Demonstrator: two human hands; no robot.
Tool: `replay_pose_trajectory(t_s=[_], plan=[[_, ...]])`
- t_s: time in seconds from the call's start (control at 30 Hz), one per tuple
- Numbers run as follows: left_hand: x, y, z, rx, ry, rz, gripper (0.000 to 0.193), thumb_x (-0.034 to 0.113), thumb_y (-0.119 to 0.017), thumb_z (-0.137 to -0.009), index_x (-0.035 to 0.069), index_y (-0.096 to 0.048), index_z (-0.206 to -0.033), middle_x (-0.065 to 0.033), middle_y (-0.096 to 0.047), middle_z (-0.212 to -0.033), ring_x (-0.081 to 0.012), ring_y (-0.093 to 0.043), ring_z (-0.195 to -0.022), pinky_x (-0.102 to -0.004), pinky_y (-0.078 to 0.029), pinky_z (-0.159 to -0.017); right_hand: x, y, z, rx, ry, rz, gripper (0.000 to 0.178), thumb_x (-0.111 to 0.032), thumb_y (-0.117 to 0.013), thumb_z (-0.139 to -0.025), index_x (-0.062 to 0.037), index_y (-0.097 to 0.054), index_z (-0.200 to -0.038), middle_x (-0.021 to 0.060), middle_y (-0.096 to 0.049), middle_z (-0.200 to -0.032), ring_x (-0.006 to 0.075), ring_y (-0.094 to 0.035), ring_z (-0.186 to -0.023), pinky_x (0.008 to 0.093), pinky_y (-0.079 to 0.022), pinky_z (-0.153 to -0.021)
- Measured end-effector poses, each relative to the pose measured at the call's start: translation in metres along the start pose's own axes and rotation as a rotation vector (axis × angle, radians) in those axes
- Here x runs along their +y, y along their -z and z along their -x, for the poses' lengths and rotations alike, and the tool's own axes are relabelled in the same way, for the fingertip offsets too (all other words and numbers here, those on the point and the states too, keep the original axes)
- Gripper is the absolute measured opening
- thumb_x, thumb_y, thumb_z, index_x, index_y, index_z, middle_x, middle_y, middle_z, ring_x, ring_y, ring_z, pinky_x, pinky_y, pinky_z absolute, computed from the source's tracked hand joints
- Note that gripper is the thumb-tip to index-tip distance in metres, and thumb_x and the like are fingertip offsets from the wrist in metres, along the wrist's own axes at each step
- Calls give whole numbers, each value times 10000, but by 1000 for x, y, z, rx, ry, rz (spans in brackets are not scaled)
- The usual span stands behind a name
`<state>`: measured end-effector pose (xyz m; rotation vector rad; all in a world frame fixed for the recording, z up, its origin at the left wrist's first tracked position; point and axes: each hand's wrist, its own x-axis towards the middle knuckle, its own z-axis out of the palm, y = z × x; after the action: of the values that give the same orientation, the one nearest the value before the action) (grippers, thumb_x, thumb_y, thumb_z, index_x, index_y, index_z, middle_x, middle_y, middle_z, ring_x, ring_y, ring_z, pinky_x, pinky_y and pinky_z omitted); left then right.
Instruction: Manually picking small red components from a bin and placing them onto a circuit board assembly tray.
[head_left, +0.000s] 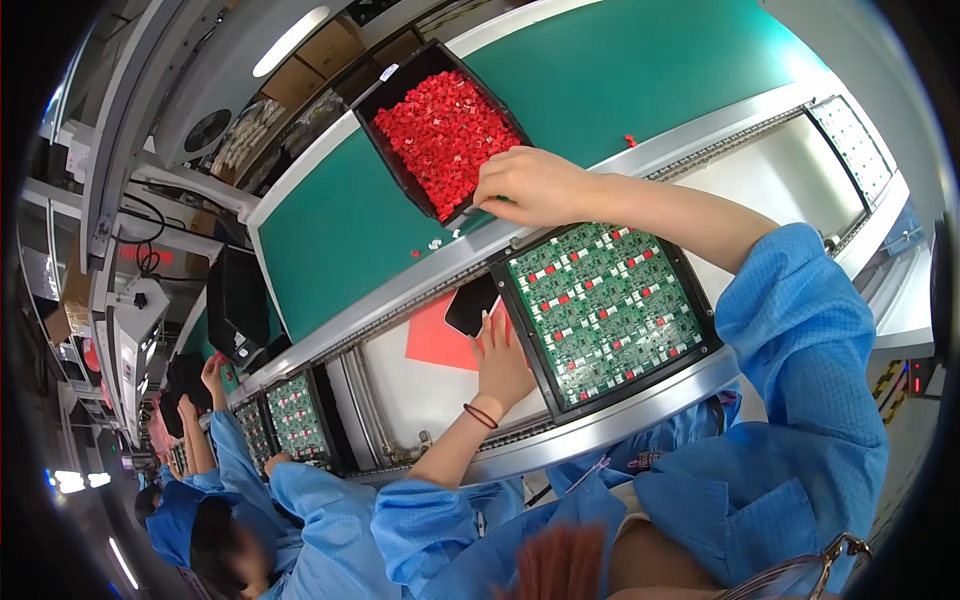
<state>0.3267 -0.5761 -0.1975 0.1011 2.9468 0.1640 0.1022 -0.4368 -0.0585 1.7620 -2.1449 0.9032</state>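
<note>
A black bin [358, 112] heaped with small red connectors [440, 130] stands on the green bench. At its near right edge my right hand [535, 187] has its fingers curled together; whatever they hold, if anything, is hidden. Below my right forearm a green circuit-board panel [610, 310] lies in a black frame [570, 408] on the conveyor, with red and white connectors standing on it. My left hand [502, 372] is open, fingers spread, beside the frame's left edge. Its fingertips are at the lower end of a dark smartphone [472, 306], which lies on a red sheet [432, 335].
Loose white connectors [435, 244] and a red one [416, 254] lie near the bench edge [345, 322]; another red piece [630, 141] is farther right. At left, co-workers in blue work at another framed panel [296, 415]. A pale board [850, 145] sits at far right.
</note>
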Motion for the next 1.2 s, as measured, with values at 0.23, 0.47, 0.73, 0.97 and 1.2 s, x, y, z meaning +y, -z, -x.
replay_pose_trajectory(t_s=[0.23,0.47,0.73,0.97,1.2], plan=[[-7,25,32,-175,1,-41,715,312,-668,-707,61,-364,-1304,-143,-273,-1417,-368,-159,-1348,-578,-156,-1060,4,6,9,-2,-56,-21,116,-139,-592,-799,-39,-635,-838,71,-604,-819,240,-582,-837,366,-443,-790],[-28,29,36,-71,-134,-27,538,209,-713,-689,65,-478,-1152,-130,-430,-1260,-366,-326,-1253,-476,-301,-1031,2,0,-11,-9,-49,-54,120,-133,-583,-811,-27,-637,-829,80,-604,-819,254,-584,-831,371,-449,-782],[-61,28,-7,231,79,101,498,328,-705,-731,32,-507,-1080,-127,-508,-1085,-319,-471,-1063,-419,-433,-865,5,-6,-26,14,-92,-116,135,-134,-579,-805,-17,-643,-824,99,-608,-805,266,-593,-798,376,-463,-759],[-66,27,-26,334,230,101,513,322,-693,-763,-11,-489,-1095,-147,-503,-1080,-325,-496,-1029,-418,-442,-849,8,-8,-37,17,-162,-205,131,-107,-602,-794,-4,-642,-864,101,-603,-804,240,-600,-726,335,-488,-667],[-106,-6,-38,512,-13,278,702,303,-706,-756,-64,-385,-1261,-250,-429,-1266,-405,-441,-1133,-455,-337,-981,18,-31,-57,40,-159,-157,144,-134,-592,-794,-11,-644,-849,106,-601,-803,265,-593,-787,364,-474,-731]])
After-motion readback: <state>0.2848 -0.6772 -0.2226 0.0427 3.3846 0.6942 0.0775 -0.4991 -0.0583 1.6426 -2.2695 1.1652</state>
